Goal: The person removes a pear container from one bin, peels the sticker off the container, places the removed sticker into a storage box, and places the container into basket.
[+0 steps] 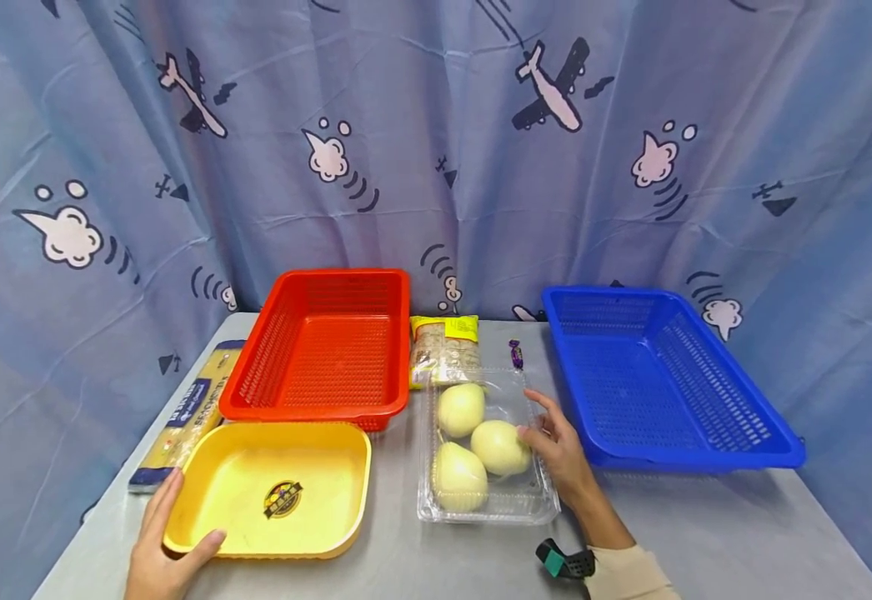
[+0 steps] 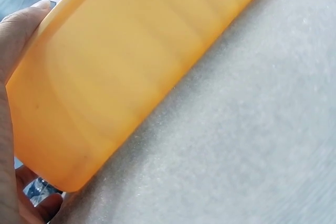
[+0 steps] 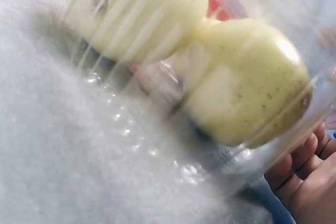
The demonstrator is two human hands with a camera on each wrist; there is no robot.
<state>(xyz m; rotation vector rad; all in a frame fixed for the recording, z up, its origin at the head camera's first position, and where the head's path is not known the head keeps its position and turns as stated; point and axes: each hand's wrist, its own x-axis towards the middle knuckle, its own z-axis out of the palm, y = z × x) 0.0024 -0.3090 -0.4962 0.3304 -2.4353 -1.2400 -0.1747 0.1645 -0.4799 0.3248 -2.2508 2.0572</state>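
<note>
My left hand (image 1: 161,550) grips the near left corner of a yellow plastic basin (image 1: 331,492), thumb over the rim and fingers along its outer left side. In the left wrist view the basin's wall (image 2: 115,72) fills much of the picture, with the thumb at the rim and fingertips low by the base. A clear plastic clamshell box (image 1: 481,510) holds three pale yellow-green pears (image 1: 462,477). My right hand (image 1: 559,454) holds that box by its right side, thumb over the lid. Curled fingers (image 3: 310,153) show against the box's side in the right wrist view.
A red basket (image 1: 342,367) stands behind the basin, and a blue basket (image 1: 638,400) stands at right. A long yellow-and-blue packet (image 1: 188,408) lies at left. Behind the box are a yellow-topped packet (image 1: 443,342) and a small purple wrapped candy (image 1: 516,354). A curtain (image 1: 406,125) hangs behind.
</note>
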